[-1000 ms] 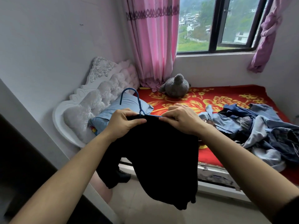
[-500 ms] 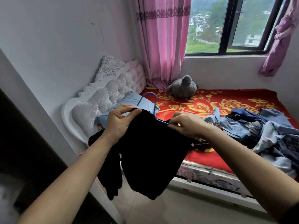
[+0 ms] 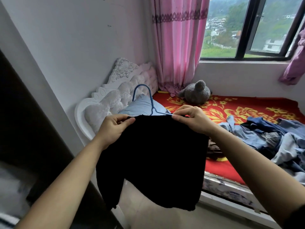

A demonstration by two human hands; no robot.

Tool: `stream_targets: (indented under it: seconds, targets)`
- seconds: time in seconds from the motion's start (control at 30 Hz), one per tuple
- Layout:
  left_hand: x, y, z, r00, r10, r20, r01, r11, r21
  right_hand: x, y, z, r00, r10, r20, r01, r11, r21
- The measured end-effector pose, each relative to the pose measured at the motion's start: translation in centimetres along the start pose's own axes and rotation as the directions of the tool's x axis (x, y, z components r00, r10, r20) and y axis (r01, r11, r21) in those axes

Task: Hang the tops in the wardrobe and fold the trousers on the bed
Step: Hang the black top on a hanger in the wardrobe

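Head view of a person holding a black top (image 3: 153,156) in the air before the near edge of the bed (image 3: 239,109), over the floor (image 3: 148,217), close to the bed's head-end corner. The left hand (image 3: 113,128) pinches the garment's upper left edge between the thumb and curled fingers. The right hand (image 3: 193,119) pinches the upper right edge with thumb and forefinger, the other fingers curled above. A blue hanger (image 3: 149,100) rises from the neckline between the two hands, its hook upright and one arm running toward the right-hand pinch; whether that pinch also takes in the wire cannot be told. The body of the top hangs slack below both wrists, with one sleeve drooping at the lower left. On the red, yellow-flowered cover, a heap of denim garments (image 3: 270,139) lies toward the right, reaching the near edge. A pale blue pillow (image 3: 142,104) rests at the head end against the white tufted headboard (image 3: 115,95). A grey plush toy (image 3: 196,92) sits at the far edge of the bed, just beside the foot of the pink curtain (image 3: 178,43). Behind it is the window (image 3: 244,30), with a purple cloth (image 3: 295,63) hanging at its right side. A dark panel (image 3: 24,129) fills the left edge of the view.
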State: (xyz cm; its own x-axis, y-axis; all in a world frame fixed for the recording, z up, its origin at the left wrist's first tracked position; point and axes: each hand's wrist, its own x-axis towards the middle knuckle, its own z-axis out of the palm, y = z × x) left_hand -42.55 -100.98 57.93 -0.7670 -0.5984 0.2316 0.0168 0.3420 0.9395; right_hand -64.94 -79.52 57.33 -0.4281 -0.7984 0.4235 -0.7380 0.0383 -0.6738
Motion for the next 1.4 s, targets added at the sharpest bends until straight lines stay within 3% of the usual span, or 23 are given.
stream_targets:
  seconds: [0.07, 0.2, 0.23, 0.3, 0.37, 0.47, 0.53, 0.6, 0.73, 0.8, 0.83, 0.87, 0.93, 1.0, 1.1, 1.23, 1.33, 1.4]
  targets:
    - [-0.3, -0.1, -1.1, 0.997, -0.04, 0.069, 0.032, 0.994, 0.109, 0.1, -0.6, -0.4, 0.999, -0.016, -0.038, 0.016, 1.0, 0.007]
    - [0.3, 0.6, -1.0, 0.998, 0.065, 0.016, -0.066, 0.911, 0.408, 0.4, -1.8, 0.0, 0.999, -0.039, -0.017, 0.039, 0.999, -0.012]
    - [0.6, 1.0, -0.6, 0.998, 0.047, 0.045, -0.06, 0.933, 0.356, 0.4, -1.9, 0.3, 0.999, -0.045, -0.004, 0.045, 0.999, -0.009]
    - [1.2, 2.5, 0.5, 0.996, -0.041, 0.085, 0.039, 0.999, 0.019, 0.3, -2.2, 0.7, 0.997, -0.07, 0.044, 0.071, 0.997, -0.009]
    - [2.1, 3.8, 1.4, 0.997, -0.041, 0.07, 0.055, 0.976, -0.212, 0.1, -2.3, 1.1, 0.987, -0.115, 0.113, 0.119, 0.992, -0.03]
    - [2.9, 5.2, 2.2, 0.993, 0.025, 0.113, -0.008, 0.989, -0.151, -0.2, -1.5, 1.2, 0.982, -0.118, 0.145, 0.127, 0.99, -0.056]
    - [3.3, 5.1, 2.4, 0.982, 0.033, 0.187, -0.02, 0.997, -0.071, -0.4, -0.7, 1.1, 0.991, -0.07, 0.112, 0.072, 0.997, -0.012]
    - [3.5, 5.1, 3.0, 0.976, 0.037, 0.214, -0.024, 0.998, -0.063, -0.7, 0.0, 1.2, 0.996, -0.081, 0.034, 0.084, 0.993, -0.084]
    - [3.7, 5.1, 5.2, 0.997, 0.081, 0.015, -0.078, 0.984, -0.158, -2.3, 0.0, 2.8, 0.936, -0.294, -0.192, 0.233, 0.93, -0.286]
    - [3.8, 5.3, 5.6, 0.993, 0.107, -0.048, -0.113, 0.985, -0.128, -3.2, -0.5, 4.8, 0.976, -0.164, -0.14, 0.122, 0.956, -0.269]
    - [3.8, 5.5, 5.6, 0.991, 0.123, -0.059, -0.129, 0.986, -0.109, -3.5, -1.2, 5.8, 0.997, 0.014, -0.074, -0.027, 0.983, -0.181]
    - [3.7, 5.7, 5.7, 0.989, 0.135, -0.058, -0.14, 0.985, -0.096, -3.4, -1.8, 6.8, 0.975, 0.224, 0.008, -0.224, 0.975, -0.009]
    - [3.6, 6.0, 5.7, 0.988, 0.151, -0.038, -0.154, 0.986, -0.072, -2.3, -2.5, 8.2, 0.834, 0.524, 0.173, -0.55, 0.76, 0.346]
    - [3.3, 6.1, 5.8, 0.987, 0.159, -0.021, -0.159, 0.987, -0.011, -1.0, -3.1, 8.7, 0.773, 0.585, 0.245, -0.62, 0.613, 0.489]
    - [2.9, 5.5, 5.5, 0.973, 0.227, -0.034, -0.221, 0.966, 0.138, -0.3, -3.9, 9.1, 0.794, 0.565, 0.227, -0.57, 0.56, 0.602]
    - [2.4, 3.2, 4.5, 0.915, 0.357, -0.187, -0.278, 0.895, 0.349, -1.7, -4.6, 10.2, 0.934, 0.352, 0.066, -0.324, 0.753, 0.573]
    - [2.5, 2.0, 4.0, 0.893, 0.34, -0.296, -0.232, 0.909, 0.346, -3.6, -5.1, 11.7, 0.961, 0.188, 0.204, -0.263, 0.853, 0.451]
    - [2.8, 1.9, 3.6, 0.895, 0.304, -0.325, -0.22, 0.937, 0.271, -4.3, -4.3, 12.1, 0.909, 0.23, 0.348, -0.333, 0.902, 0.274]
